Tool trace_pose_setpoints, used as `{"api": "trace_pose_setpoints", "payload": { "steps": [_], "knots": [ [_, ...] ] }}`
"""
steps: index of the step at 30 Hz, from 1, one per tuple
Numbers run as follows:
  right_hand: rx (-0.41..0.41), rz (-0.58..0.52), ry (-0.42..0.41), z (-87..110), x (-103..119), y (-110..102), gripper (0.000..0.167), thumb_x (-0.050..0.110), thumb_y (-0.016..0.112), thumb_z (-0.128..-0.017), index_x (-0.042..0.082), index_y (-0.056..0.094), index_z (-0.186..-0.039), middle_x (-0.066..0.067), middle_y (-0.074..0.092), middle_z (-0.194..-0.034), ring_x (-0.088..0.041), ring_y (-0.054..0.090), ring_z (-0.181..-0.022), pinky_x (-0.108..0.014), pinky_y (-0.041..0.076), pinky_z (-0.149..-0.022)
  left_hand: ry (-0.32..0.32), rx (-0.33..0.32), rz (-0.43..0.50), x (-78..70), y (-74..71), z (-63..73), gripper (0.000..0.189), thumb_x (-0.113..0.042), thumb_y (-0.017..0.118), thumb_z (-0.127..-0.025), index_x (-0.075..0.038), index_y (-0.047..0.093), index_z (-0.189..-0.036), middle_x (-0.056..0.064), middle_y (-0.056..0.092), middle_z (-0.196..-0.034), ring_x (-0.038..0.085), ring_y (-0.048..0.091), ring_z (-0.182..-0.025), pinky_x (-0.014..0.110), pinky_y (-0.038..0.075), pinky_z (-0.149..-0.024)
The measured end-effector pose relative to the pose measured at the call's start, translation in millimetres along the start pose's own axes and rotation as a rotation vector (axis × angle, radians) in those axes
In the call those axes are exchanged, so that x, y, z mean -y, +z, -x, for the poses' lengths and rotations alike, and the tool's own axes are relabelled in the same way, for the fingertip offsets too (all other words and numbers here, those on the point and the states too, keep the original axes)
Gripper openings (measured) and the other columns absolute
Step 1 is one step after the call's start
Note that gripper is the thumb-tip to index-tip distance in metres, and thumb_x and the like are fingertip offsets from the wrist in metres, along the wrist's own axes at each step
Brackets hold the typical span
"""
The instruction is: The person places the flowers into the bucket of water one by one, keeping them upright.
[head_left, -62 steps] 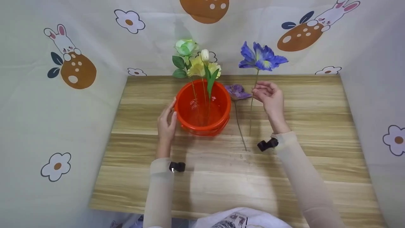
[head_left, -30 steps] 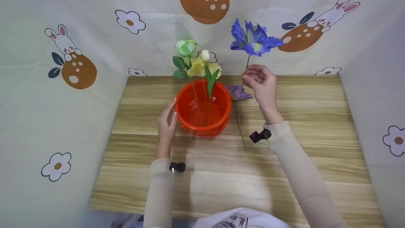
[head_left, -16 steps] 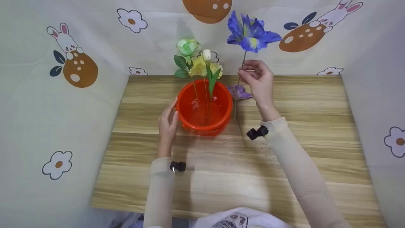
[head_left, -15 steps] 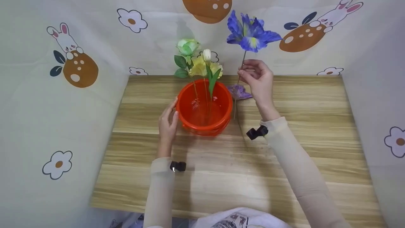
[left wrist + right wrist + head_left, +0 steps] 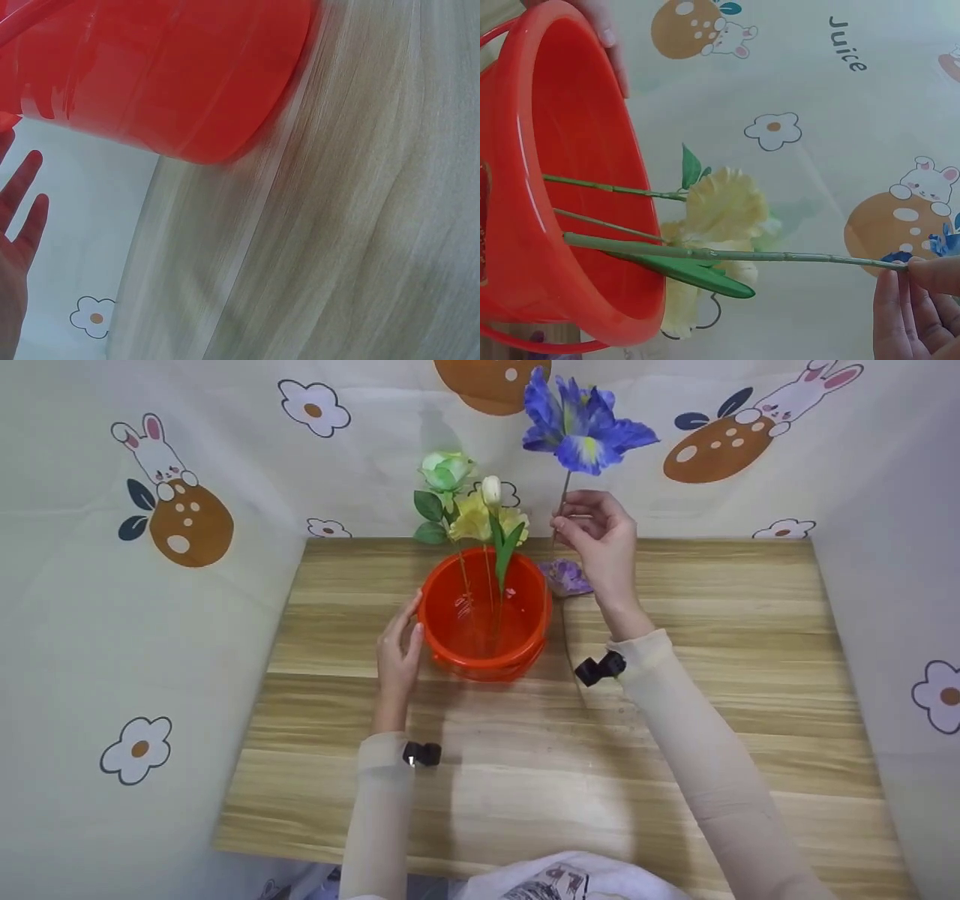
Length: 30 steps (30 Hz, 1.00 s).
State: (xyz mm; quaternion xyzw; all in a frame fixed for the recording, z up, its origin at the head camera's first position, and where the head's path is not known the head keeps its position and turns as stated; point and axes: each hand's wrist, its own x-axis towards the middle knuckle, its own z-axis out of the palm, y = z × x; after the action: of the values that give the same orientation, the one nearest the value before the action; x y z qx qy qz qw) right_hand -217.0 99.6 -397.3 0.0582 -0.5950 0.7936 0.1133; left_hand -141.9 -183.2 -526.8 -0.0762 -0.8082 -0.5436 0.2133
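Observation:
My right hand (image 5: pixel 606 540) pinches the stem (image 5: pixel 780 256) of a blue artificial iris (image 5: pixel 589 427) between thumb and fingertips, the bloom held up against the back wall. In the right wrist view the stem's lower end overlaps the near rim of a red bucket (image 5: pixel 525 150). My left hand (image 5: pixel 397 649) rests with straight fingers against the left side of the bucket (image 5: pixel 427 637). Inside the bucket stand a green rose (image 5: pixel 446 472), a yellow flower (image 5: pixel 471 519) and a white tulip (image 5: pixel 491 490) with long green leaves, all leaning on its far side.
A purple flower (image 5: pixel 566 577) lies on the wooden table (image 5: pixel 337 810) just right of the bucket, its thin stem pointing towards the front. Small water drops dot the wood nearby. Patterned cloth walls (image 5: pixel 375 457) enclose the table's back and sides.
My right hand has lifted the iris and carried it leftward and back, over the purple flower, so its stem now comes to the bucket's right rim. My left hand has stayed at the bucket.

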Motion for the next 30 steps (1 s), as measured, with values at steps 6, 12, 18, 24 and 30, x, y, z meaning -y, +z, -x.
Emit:
{"api": "trace_pose_setpoints", "payload": {
  "steps": [6,12,18,24,30],
  "knots": [
    [0.009,-0.002,-0.037,1.1,-4.1,6.1,0.023,-0.010,0.068,-0.085,0.002,0.065,-0.104,-0.003,0.068,-0.088,-0.014,0.071,-0.075,-0.025,0.062,-0.069,0.029,-0.008,0.011,0.4,0.1,-0.5,0.039,0.000,0.055,-0.097,0.005,0.057,-0.136,0.022,0.057,-0.142,0.040,0.051,-0.134,0.035,0.038,-0.119],
    [-0.014,0.000,-0.083,3.0,-14.2,8.5,0.022,-0.011,0.069,-0.084,0.000,0.065,-0.103,-0.001,0.069,-0.088,-0.013,0.070,-0.076,-0.031,0.062,-0.072,0.081,-0.011,0.029,20.6,1.9,-0.5,0.040,-0.001,0.055,-0.097,0.001,0.058,-0.137,0.023,0.057,-0.142,0.042,0.051,-0.134,0.026,0.038,-0.118],
    [-0.039,-0.025,-0.095,4.0,-20.3,10.5,0.023,-0.014,0.069,-0.082,-0.002,0.065,-0.102,-0.002,0.069,-0.088,-0.013,0.068,-0.078,-0.026,0.060,-0.074,0.050,-0.018,-0.002,35.9,4.6,-0.5,0.041,-0.001,0.056,-0.097,-0.002,0.058,-0.138,0.016,0.057,-0.144,0.033,0.051,-0.137,0.028,0.037,-0.119],
    [-0.052,0.030,-0.071,7.0,-31.9,8.3,0.022,-0.012,0.070,-0.083,-0.004,0.065,-0.102,-0.001,0.069,-0.089,-0.010,0.068,-0.081,-0.024,0.059,-0.078,0.027,-0.020,0.002,9.7,3.0,0.0,0.040,0.001,0.054,-0.096,0.006,0.057,-0.136,0.022,0.057,-0.142,0.038,0.050,-0.136,0.032,0.036,-0.120],
    [-0.043,0.102,-0.047,12.2,-45.2,5.3,0.020,-0.007,0.071,-0.084,-0.003,0.066,-0.103,-0.007,0.070,-0.092,-0.009,0.068,-0.078,-0.023,0.059,-0.077,0.030,-0.010,0.027,0.5,1.2,0.5,0.039,0.002,0.054,-0.096,0.007,0.056,-0.135,0.026,0.056,-0.141,0.037,0.051,-0.135,0.029,0.038,-0.118]
  ]
}}
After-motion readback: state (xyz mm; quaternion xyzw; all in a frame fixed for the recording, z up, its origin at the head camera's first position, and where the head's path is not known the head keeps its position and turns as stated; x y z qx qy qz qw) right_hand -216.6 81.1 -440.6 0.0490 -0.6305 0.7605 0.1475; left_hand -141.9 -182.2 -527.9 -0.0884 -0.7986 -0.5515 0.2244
